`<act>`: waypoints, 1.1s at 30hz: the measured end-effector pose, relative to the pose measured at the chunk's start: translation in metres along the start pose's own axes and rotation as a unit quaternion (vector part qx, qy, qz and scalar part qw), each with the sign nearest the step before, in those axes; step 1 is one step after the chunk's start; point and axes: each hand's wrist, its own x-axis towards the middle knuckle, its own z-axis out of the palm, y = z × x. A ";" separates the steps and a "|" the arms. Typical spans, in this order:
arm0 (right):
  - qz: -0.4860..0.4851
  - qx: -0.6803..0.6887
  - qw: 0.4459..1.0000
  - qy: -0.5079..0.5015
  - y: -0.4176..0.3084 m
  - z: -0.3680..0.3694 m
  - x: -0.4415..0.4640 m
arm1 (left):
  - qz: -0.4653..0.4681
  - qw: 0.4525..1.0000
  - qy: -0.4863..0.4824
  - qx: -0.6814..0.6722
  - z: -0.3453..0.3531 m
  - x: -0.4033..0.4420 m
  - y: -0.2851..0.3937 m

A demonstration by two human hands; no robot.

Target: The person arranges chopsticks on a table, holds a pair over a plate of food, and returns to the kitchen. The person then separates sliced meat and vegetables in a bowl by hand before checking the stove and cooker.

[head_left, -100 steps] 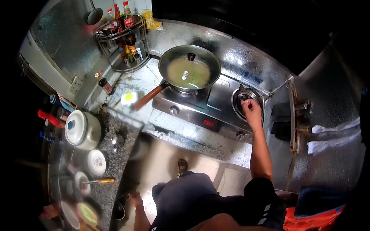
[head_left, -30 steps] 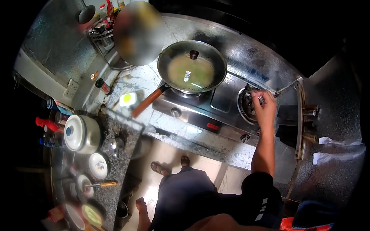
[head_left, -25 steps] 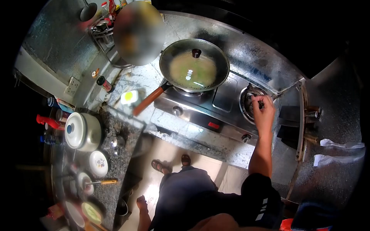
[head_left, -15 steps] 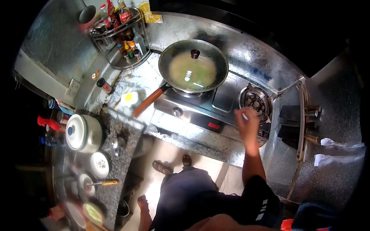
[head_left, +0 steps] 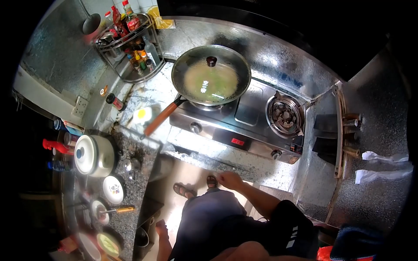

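My right hand (head_left: 228, 179) hangs in front of the stove's front edge, above the floor, with its fingers curled in and nothing visible in them. Low in the view, my left hand (head_left: 161, 227) is beside my leg; its fingers are too small to make out. A wok (head_left: 161, 118) with a wooden handle sits on the left burner of the gas stove (head_left: 254, 102). Its glass lid (head_left: 237, 58) has a dark knob, and pale green contents show blurred through it. The right burner (head_left: 285, 115) carries no pan, and a control knob (head_left: 277, 154) sits below it.
A rack (head_left: 130, 80) of bottles stands in the back left corner. A spice jar (head_left: 115, 102) is near the wall. On the left counter are a white pot (head_left: 102, 154), a lidded dish (head_left: 113, 189) and several plates. Knives (head_left: 326, 124) hang at the right.
My right hand has moved from the right burner area left and down, away from the stove, uncovering the right knob. The view has shifted slightly; wok and lid stay in place.
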 end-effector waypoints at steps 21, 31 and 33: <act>-0.027 -0.068 0.993 -0.096 -0.001 -0.017 0.005 | 0.068 0.995 -0.004 0.077 0.023 0.006 -0.023; -0.060 -0.043 0.994 -0.075 -0.005 -0.011 0.010 | 0.085 0.988 0.030 0.122 0.018 0.016 -0.059; -0.063 -0.039 0.993 -0.095 -0.012 -0.014 0.012 | 0.081 0.987 0.073 0.117 0.024 0.010 -0.050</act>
